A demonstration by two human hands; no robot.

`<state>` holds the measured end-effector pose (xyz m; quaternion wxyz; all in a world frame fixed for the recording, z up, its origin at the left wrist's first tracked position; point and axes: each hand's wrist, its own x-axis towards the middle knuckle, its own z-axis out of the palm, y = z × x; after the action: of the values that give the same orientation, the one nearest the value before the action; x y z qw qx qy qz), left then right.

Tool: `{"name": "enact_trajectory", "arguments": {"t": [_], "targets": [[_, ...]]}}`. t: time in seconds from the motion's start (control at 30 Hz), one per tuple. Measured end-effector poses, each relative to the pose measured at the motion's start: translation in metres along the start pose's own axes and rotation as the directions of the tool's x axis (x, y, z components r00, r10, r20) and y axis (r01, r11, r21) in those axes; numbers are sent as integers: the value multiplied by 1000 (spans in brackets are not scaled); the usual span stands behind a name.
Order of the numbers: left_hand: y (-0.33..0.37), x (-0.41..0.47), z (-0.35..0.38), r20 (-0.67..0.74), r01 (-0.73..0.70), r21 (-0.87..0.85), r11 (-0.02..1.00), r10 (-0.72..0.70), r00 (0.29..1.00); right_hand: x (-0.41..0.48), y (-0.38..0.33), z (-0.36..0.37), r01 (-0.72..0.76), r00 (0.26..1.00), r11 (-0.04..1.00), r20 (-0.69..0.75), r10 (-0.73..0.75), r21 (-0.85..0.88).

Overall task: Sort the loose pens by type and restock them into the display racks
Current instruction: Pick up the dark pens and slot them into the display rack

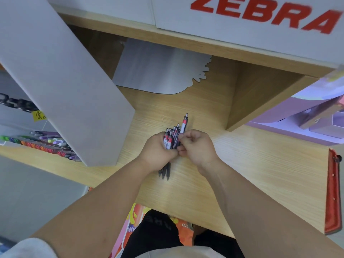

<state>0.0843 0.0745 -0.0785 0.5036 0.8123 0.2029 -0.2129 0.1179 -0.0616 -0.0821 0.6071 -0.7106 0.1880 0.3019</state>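
My left hand [157,152] grips a bundle of several black pens with red-and-white labels [170,139] above the wooden counter [251,164]. Their silver clicker ends point away from me and their dark tips stick out below my palm. My right hand [196,146] pinches one pen of the same kind [185,121], which stands out farther than the rest. Both hands meet at the bundle in the middle of the view.
A white display panel [61,81] slants across the left. Behind it a rack with several coloured markers [42,144] shows. A grey sheet [158,71] lies in the wooden recess under the ZEBRA sign [264,13]. A red pouch [333,192] sits at the counter's right edge.
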Motion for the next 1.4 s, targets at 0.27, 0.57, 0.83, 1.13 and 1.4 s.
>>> {"name": "enact_trajectory", "arguments": {"t": [0.27, 0.57, 0.83, 1.13, 1.4], "targets": [[65, -92, -9, 67, 23, -574, 819, 19, 998, -83, -63, -39, 227, 964, 974, 149, -221, -21], [77, -180, -45, -35, 19, -915, 403, -126, 991, -162, -106, -20, 390, 878, 919, 279, -390, 57], [11, -209, -162, -69, -61, -996, 57, -135, 988, -202, -129, 70, 529, 802, 848, 338, -492, -22], [-80, -208, -333, 105, 115, -990, 79, -122, 987, -213, -122, 238, 531, 847, 843, 29, -531, -88], [-94, -184, -397, 179, 195, -971, 137, -125, 976, -210, -127, 307, 455, 874, 889, -165, -456, -49]]}}
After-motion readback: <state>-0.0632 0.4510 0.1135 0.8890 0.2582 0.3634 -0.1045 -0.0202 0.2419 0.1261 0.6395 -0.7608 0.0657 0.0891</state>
